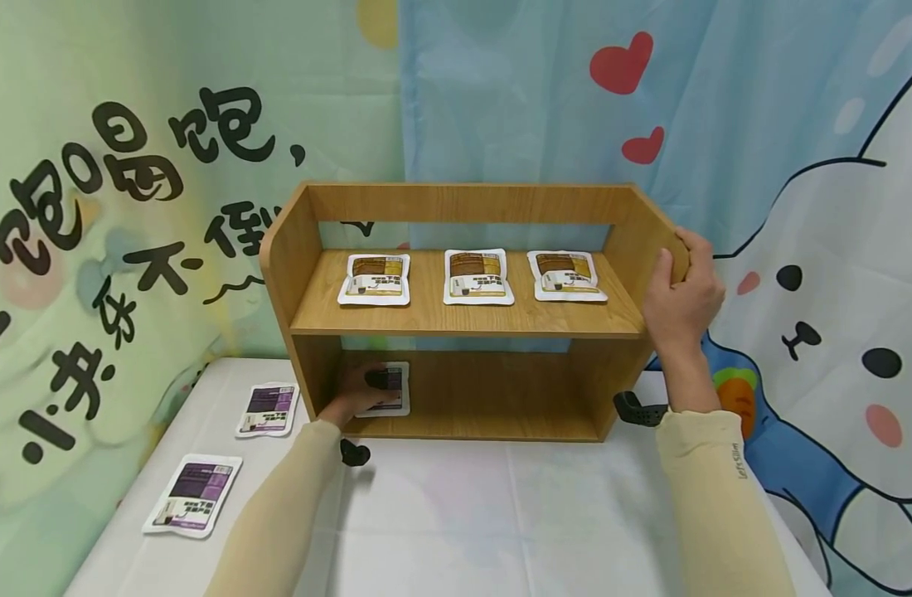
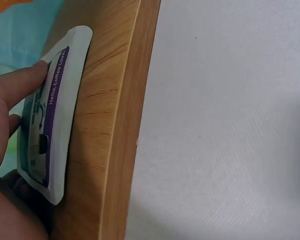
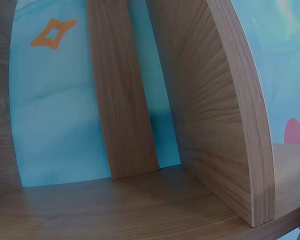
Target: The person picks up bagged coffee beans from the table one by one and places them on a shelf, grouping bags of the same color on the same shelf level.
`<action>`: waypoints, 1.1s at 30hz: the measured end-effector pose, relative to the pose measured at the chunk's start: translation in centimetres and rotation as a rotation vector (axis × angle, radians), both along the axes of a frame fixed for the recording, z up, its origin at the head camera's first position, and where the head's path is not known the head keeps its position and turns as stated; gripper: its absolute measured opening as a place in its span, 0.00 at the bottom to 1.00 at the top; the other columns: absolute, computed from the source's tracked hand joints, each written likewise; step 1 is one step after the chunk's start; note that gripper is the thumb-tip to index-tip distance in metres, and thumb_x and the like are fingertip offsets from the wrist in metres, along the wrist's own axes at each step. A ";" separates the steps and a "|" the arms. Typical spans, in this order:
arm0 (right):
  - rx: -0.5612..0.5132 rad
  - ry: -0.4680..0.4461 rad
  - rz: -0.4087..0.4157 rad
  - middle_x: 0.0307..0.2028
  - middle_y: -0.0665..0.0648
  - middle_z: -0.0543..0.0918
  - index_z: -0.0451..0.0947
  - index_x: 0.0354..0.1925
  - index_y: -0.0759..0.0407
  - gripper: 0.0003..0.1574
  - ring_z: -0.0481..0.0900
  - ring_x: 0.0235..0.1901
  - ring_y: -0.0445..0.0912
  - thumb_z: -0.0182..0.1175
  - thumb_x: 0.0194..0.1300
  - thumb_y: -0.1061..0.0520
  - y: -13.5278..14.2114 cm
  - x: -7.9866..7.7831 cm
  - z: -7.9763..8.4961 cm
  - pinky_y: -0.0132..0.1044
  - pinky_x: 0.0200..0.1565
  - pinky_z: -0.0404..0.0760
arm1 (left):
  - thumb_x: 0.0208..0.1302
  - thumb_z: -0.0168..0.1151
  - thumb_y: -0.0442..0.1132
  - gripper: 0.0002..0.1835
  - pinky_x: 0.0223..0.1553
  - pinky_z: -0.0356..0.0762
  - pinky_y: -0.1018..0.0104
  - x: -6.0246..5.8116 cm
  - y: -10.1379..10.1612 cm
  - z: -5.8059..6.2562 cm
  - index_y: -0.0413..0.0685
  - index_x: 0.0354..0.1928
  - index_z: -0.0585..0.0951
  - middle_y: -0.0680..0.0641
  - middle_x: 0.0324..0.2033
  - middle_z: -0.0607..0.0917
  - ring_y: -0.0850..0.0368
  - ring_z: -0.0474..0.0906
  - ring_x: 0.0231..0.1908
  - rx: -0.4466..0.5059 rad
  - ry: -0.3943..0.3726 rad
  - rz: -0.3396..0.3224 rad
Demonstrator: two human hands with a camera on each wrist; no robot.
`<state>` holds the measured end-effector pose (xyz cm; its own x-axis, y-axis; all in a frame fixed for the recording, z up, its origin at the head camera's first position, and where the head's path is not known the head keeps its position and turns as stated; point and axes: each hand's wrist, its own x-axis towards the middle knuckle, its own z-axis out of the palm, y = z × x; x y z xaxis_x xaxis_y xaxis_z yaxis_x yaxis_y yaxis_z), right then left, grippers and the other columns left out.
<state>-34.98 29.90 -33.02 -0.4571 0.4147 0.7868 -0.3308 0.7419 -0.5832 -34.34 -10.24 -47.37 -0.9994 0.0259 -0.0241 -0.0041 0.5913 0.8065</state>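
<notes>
A two-tier wooden shelf [image 1: 471, 427] stands on the white table. In its lower left compartment my left hand [image 1: 359, 388] holds a white packet with a purple label [image 1: 399, 390], low over the board. In the left wrist view, a fingertip lies on the face of the purple-labelled packet [image 2: 62, 125] and other fingers are at its far edge, partly hidden. My right hand [image 1: 686, 292] grips the upper edge of the shelf's right side panel, thumb in front. The right wrist view shows the shelf's boards [image 3: 210, 100], without the hand.
On the upper tier lie three brown-labelled packets, left [image 1: 374, 280], middle [image 1: 477, 277] and right [image 1: 566, 277]. Left of the shelf, two more purple-labelled packets, a farther one [image 1: 268, 410] and a nearer one [image 1: 193, 496], lie on the table [image 1: 456, 514]. Printed curtains [image 1: 501, 108] hang behind.
</notes>
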 end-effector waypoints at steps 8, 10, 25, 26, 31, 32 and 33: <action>0.008 0.016 -0.006 0.51 0.58 0.83 0.74 0.60 0.55 0.22 0.82 0.47 0.51 0.51 0.73 0.47 0.1 -0.1 0.2 0.49 0.46 0.79 | 0.56 0.71 0.40 0.29 0.64 0.53 0.45 -1.1 -0.2 -1.5 0.38 0.59 0.76 0.34 0.63 0.66 0.38 0.59 0.63 -0.031 0.081 0.007; 0.011 0.011 -0.007 0.51 0.57 0.83 0.74 0.60 0.54 0.23 0.82 0.48 0.50 0.51 0.74 0.46 0.1 -0.2 0.2 0.48 0.46 0.79 | 0.57 0.70 0.40 0.28 0.64 0.53 0.44 -0.7 -0.2 -1.0 0.37 0.58 0.76 0.34 0.63 0.67 0.37 0.59 0.63 -0.009 0.082 0.003; 0.017 0.006 -0.009 0.52 0.58 0.82 0.73 0.60 0.53 0.22 0.82 0.48 0.52 0.50 0.74 0.47 0.0 -0.2 -0.2 0.50 0.45 0.80 | 0.58 0.69 0.39 0.26 0.66 0.38 0.39 -1.6 -1.3 -4.3 0.38 0.58 0.76 0.36 0.60 0.71 0.37 0.59 0.64 -0.027 0.239 -0.082; 0.015 0.003 -0.011 0.52 0.58 0.82 0.73 0.60 0.53 0.22 0.82 0.48 0.52 0.50 0.74 0.46 0.0 -0.2 -0.2 0.50 0.45 0.80 | 0.59 0.69 0.40 0.26 0.66 0.40 0.39 -1.7 -1.6 -4.9 0.40 0.59 0.76 0.37 0.60 0.71 0.38 0.60 0.63 -0.028 0.241 -0.094; 0.014 0.006 -0.024 0.50 0.58 0.83 0.74 0.60 0.52 0.22 0.83 0.46 0.52 0.50 0.74 0.46 -0.2 -0.2 -0.2 0.50 0.45 0.80 | 0.61 0.67 0.39 0.23 0.58 0.65 0.45 0.3 -3.0 -4.4 0.38 0.57 0.77 0.38 0.56 0.76 0.41 0.70 0.57 -0.002 0.233 -0.209; 0.015 0.005 -0.027 0.50 0.58 0.83 0.74 0.59 0.52 0.22 0.83 0.45 0.52 0.50 0.74 0.47 -0.2 -0.2 -0.2 0.50 0.45 0.80 | 0.62 0.66 0.38 0.22 0.54 0.69 0.47 0.8 -3.4 -4.2 0.38 0.56 0.78 0.38 0.54 0.78 0.42 0.73 0.54 -0.005 0.233 -0.237; 0.015 0.006 -0.029 0.50 0.58 0.83 0.74 0.59 0.52 0.21 0.83 0.45 0.53 0.50 0.73 0.47 -0.2 -0.2 -0.1 0.50 0.44 0.80 | 0.62 0.65 0.38 0.20 0.51 0.72 0.48 1.3 -3.8 -4.1 0.37 0.55 0.79 0.39 0.53 0.79 0.43 0.75 0.52 -0.008 0.231 -0.266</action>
